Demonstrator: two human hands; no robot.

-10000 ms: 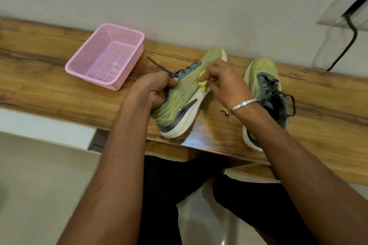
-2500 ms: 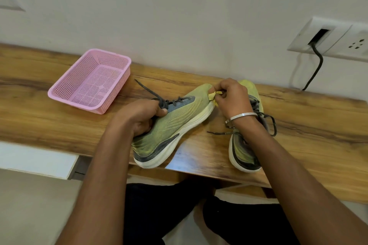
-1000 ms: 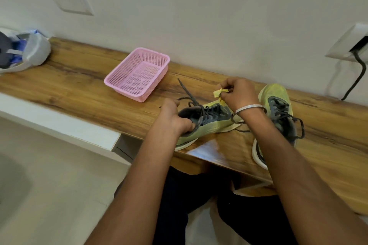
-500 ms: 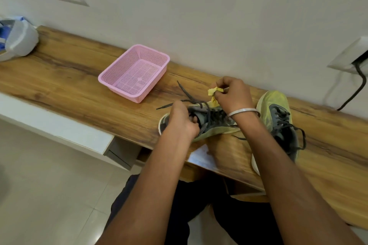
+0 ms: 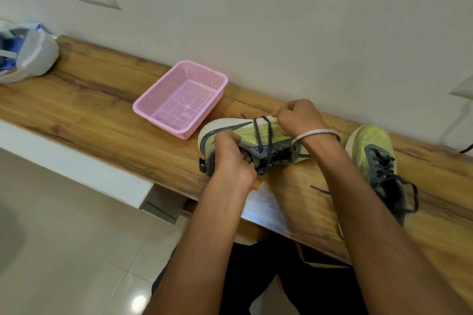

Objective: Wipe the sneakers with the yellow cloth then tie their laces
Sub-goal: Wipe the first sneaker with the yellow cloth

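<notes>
While the pink mesh basket (image 5: 182,99) sits on the wooden shelf (image 5: 97,115) near the wall with nothing visible inside, one green sneaker (image 5: 245,139) lies tipped on its side just right of it, white sole turned toward the basket, dark laces (image 5: 263,140) draped loose across it. Left hand (image 5: 231,158) grips the heel collar; right hand (image 5: 298,117) is clenched at the toe end, cloth not discernible in it. Second sneaker (image 5: 376,161) stands upright at far right, apart from both hands.
</notes>
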